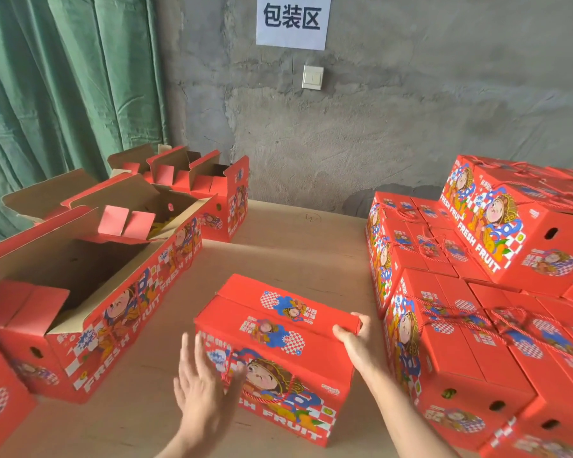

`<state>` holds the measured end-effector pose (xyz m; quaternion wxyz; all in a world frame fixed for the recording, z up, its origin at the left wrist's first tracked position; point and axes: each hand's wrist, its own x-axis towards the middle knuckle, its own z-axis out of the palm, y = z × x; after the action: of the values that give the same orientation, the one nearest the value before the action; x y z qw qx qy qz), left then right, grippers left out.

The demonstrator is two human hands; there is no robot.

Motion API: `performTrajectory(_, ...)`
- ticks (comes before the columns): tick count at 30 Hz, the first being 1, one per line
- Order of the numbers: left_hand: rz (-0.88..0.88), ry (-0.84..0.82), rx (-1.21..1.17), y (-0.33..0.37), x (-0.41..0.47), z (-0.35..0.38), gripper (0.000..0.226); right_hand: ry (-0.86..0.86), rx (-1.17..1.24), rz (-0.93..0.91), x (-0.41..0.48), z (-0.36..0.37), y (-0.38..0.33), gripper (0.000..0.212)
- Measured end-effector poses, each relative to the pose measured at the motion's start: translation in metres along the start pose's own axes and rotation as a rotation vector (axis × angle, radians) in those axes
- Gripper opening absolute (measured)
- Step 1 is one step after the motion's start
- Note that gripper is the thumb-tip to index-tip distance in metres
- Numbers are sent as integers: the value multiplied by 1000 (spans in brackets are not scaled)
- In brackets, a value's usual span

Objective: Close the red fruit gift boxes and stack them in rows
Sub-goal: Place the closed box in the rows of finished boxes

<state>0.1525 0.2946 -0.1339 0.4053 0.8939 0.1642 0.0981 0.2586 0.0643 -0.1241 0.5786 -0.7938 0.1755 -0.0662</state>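
I see a packing room for fruit, a work place and not a home. A white paper sign (293,19) on the wall (411,120) reads 包装区, which means packing area. The wall is bare grey cement with a plain light switch (312,77), and a green curtain (63,77) hangs at the left. On the brown worktop (295,246) stand many identical red boxes marked FRESH FRUIT: open boxes (80,259) on the left, one closed box (278,342) in the middle, stacked closed boxes (477,325) on the right.
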Motion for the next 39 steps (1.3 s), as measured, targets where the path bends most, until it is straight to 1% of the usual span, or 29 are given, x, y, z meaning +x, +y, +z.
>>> performTrajectory(1, -171, -48, -141, 3, -5, 6, 86, 31, -29, -19, -6, -5, 3, 47)
performTrajectory(2, -363, -153, -292, 8, -9, 11, 75, 54, -72, -42, -11, -11, 5, 47)
performTrajectory(3, -543, -335, -451, 16, -12, 13, 67, 73, -135, -66, -17, -17, 9, 47)
performTrajectory(4, -667, -545, -594, 24, -14, 16, 65, 90, -216, -91, -24, -22, 12, 47)
performTrajectory(5, -712, -683, -728, 31, -17, 22, 65, 98, -306, -113, -31, -26, 16, 48)
performTrajectory(6, -699, -702, -824, 39, -18, 31, 63, 99, -396, -130, -39, -28, 17, 48)
performTrajectory(9, -594, -491, -872, 60, -13, 55, 61, 92, -649, -156, -63, -33, 13, 46)
performTrajectory(11, -584, -490, -922, 60, -6, 59, 61, 51, -793, -166, -77, -35, 10, 50)
performTrajectory(12, -585, -500, -946, 56, 0, 56, 59, 17, -813, -154, -85, -33, 9, 54)
performTrajectory(14, -594, -464, -952, 44, 20, 47, 51, -53, -765, -120, -107, -25, 12, 58)
performTrajectory(16, -594, -403, -879, 34, 37, 37, 41, -109, -625, -73, -126, -19, 18, 52)
performTrajectory(17, -563, -386, -868, 33, 41, 32, 34, -141, -519, -21, -130, -18, 19, 47)
performTrajectory(18, -524, -378, -878, 34, 43, 29, 29, -143, -376, 67, -130, -18, 20, 41)
performTrajectory(20, -417, -372, -877, 35, 45, 27, 22, -148, 30, 341, -126, -16, 16, 37)
performTrajectory(21, -333, -382, -856, 36, 43, 24, 18, -185, 198, 467, -122, -14, 16, 43)
performTrajectory(22, -233, -399, -799, 36, 42, 22, 30, -244, 334, 532, -118, -11, 18, 55)
performTrajectory(23, -128, -442, -716, 34, 42, 21, 50, -283, 445, 567, -114, -9, 20, 74)
performTrajectory(24, -39, -498, -631, 33, 41, 21, 68, -307, 502, 556, -109, -7, 20, 86)
performTrajectory(25, 19, -544, -557, 33, 40, 20, 82, -304, 520, 521, -104, -6, 18, 85)
performTrajectory(26, 47, -573, -509, 33, 38, 20, 91, -287, 506, 480, -98, -5, 16, 70)
performTrajectory(27, 56, -580, -482, 33, 38, 21, 95, -296, 506, 449, -91, -2, 15, 52)
performTrajectory(28, 62, -578, -473, 33, 38, 22, 97, -311, 529, 454, -85, 1, 14, 45)
performTrajectory(30, 74, -572, -472, 32, 39, 24, 99, -307, 581, 502, -76, 5, 8, 48)
performTrajectory(32, 95, -557, -455, 31, 40, 24, 100, -253, 600, 499, -70, 8, -2, 45)
performTrajectory(35, 123, -533, -367, 31, 42, 22, 99, -53, 560, 390, -62, 6, -21, 34)
performTrajectory(37, 152, -442, -317, 32, 47, 21, 88, 8, 501, 242, -62, 1, -43, 33)
performTrajectory(39, 146, -375, -349, 38, 55, 22, 65, 10, 420, 48, -63, -2, -65, 30)
